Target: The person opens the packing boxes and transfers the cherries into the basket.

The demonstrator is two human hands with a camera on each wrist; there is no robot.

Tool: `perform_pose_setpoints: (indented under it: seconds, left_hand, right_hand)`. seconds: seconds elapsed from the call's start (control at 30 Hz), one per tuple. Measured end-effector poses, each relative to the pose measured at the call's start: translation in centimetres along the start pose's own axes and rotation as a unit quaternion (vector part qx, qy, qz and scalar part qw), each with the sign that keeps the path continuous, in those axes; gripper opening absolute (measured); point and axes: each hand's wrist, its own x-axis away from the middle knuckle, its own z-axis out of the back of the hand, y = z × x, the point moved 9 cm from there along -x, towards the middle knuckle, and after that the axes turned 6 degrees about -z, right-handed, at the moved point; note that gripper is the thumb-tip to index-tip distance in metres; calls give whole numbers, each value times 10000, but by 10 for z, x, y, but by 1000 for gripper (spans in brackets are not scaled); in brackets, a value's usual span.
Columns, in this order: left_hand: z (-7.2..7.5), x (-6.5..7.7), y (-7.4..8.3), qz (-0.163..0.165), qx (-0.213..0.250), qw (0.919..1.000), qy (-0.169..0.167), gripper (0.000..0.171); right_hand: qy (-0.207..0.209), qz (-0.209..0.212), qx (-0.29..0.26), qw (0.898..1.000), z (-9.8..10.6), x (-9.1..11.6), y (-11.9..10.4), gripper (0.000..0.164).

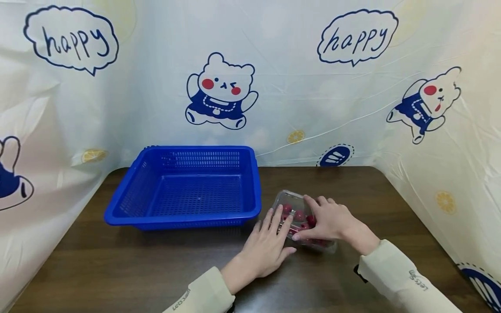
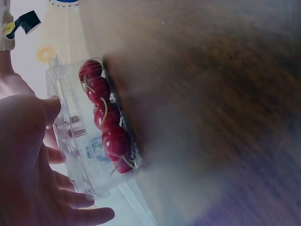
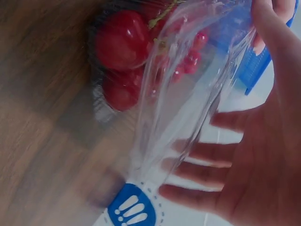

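Observation:
A clear plastic box [image 1: 290, 198] with a lid stands on the table, to the right of the blue basket. Red cherries [image 2: 115, 140] with green stems lie inside it, piled along the bottom in the left wrist view. My left hand [image 1: 264, 252] lays its outstretched fingers over the left part of the lid. From the other side, my right hand [image 1: 332, 219] rests on the lid with thumb and fingers spread apart. In the right wrist view its fingers look straight against the clear lid [image 3: 188, 103]. Whether the lid is latched cannot be seen.
A blue plastic basket [image 1: 256, 191] with perforated sides stands at the back left of the brown wooden table [image 1: 156, 265]. Behind and beside the table hangs a pale printed curtain [image 1: 282, 95] with bear drawings.

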Motion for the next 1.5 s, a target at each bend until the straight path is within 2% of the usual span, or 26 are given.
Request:
perform_pose_setpoints:
  seconds: [0.2, 0.3, 0.43, 0.5, 0.6, 0.73, 0.87, 1.07, 1.2, 1.37, 1.5]
  left_hand:
    - [-2, 0, -3, 160, 285, 9994, -95, 70]
    - [-5, 0, -5, 250, 391, 9988, -158, 71]
    - [-6, -1, -6, 245, 438, 9985, -202, 71]
    - [-7, -1, -7, 213, 453, 9985, -215, 71]
    - [-7, -2, -7, 144, 523, 9982, -257, 71]
    - [-8, -2, -7, -8, 602, 9977, -306, 72]
    - [-9, -1, -8, -187, 652, 9971, -344, 75]
    - [-11, -1, -7, -227, 730, 9964, -363, 76]
    - [-11, -1, -9, -107, 686, 9969, -380, 80]
    - [-12, -2, -10, 92, 686, 9970, -344, 94]
    - [-13, -4, -9, 293, 710, 9968, -235, 104]
  right_hand:
    - [40, -80, 295, 9995, 1, -1, -3, 120]
    - [-111, -27, 148, 9998, 3, -5, -1, 114]
    - [-514, 340, -430, 9972, 7, -9, 3, 100]
    - [-769, 624, -808, 9918, 7, -9, 4, 97]
    - [-1236, 948, -1344, 9786, 3, -9, 1, 105]
    - [-1529, 1387, -1523, 9665, -4, -8, -8, 118]
    - [-1535, 1582, -1396, 9654, -8, -7, -16, 122]
    - [-1804, 1322, -1563, 9621, -16, -5, -15, 120]
    - [-1734, 1407, -1666, 9604, -19, -6, -13, 117]
    - [-1555, 1587, -1844, 9574, -22, -7, -13, 115]
    - [-1421, 1477, -1912, 9599, -24, -7, -10, 114]
